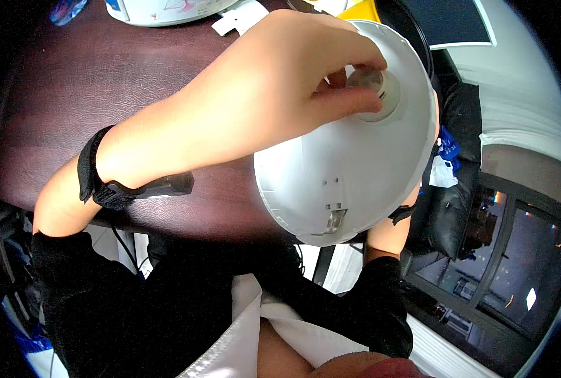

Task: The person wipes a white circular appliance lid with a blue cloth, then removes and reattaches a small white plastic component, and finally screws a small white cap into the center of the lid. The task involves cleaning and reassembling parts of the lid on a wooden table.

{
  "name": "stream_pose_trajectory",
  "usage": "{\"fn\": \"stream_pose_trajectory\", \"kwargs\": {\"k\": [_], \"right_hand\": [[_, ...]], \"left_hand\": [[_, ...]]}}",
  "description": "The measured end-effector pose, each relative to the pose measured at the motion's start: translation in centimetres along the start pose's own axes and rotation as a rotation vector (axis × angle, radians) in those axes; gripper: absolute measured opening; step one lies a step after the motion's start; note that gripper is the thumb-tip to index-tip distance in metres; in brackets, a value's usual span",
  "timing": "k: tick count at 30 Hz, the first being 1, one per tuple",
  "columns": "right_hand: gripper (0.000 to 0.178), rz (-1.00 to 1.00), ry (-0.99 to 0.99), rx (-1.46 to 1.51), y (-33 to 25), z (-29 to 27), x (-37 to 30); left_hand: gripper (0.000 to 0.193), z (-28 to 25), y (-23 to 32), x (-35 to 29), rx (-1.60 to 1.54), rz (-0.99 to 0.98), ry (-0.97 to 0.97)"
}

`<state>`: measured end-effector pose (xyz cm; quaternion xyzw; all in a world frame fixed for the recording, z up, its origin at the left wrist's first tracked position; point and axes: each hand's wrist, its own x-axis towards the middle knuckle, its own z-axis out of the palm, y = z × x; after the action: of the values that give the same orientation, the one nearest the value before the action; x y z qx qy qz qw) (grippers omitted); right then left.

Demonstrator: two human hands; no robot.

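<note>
**White dome held over the desk edge, its centre fitting pinched**

A white dome-shaped shell point(350, 170) is held tilted above the near edge of a dark reddish-brown desk point(73, 94). The round white fitting point(376, 94) at its centre is pinched between the thumb and fingertips of the left hand point(280, 82), which is closed on it. A black strap point(95, 179) is worn on that wrist. The right hand is hidden behind the shell; only its forearm point(384, 233) is seen beneath the rim, so its grip cannot be told, though the shell is probably supported there.

At the desk's far edge, part of a white round container with a pink mark point(161, 9) is seen, a white card piece point(239, 19) just beside it. A blue-and-white packet point(445, 154) lies right of the shell, on a black chair point(450, 201).
</note>
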<state>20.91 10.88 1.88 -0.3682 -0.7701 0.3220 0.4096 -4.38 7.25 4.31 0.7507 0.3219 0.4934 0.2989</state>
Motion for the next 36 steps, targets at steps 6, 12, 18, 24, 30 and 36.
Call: {"fn": "stream_pose_trajectory", "kwargs": {"k": [6,12,18,24,30,36], "right_hand": [[0.043,-0.183,0.014,-0.193,-2.7,0.8,0.8],[0.047,-0.439,-0.025,-0.429,-3.1,0.4,1.2],[0.043,-0.257,-0.113,0.042,-1.0,0.5,1.1],[0.050,-0.068,-0.173,0.300,-1.7,1.6,1.5],[0.048,-0.106,-0.237,0.370,-1.6,1.5,1.3],[0.042,-0.079,-0.216,0.441,-3.1,2.1,0.7]], "left_hand": [[0.033,-1.4,1.6,0.7,-0.123,-0.126,-0.095],[0.037,-0.7,-1.9,-0.6,-0.338,-0.099,-0.085],[0.045,-1.0,-0.6,0.2,-0.199,-0.137,-0.153],[0.040,-1.0,-1.2,0.0,-0.207,-0.022,-0.137],[0.042,-1.3,-0.2,-0.5,-0.194,-0.095,-0.087],[0.038,-1.4,1.6,-0.7,-0.249,-0.280,-0.077]]}}
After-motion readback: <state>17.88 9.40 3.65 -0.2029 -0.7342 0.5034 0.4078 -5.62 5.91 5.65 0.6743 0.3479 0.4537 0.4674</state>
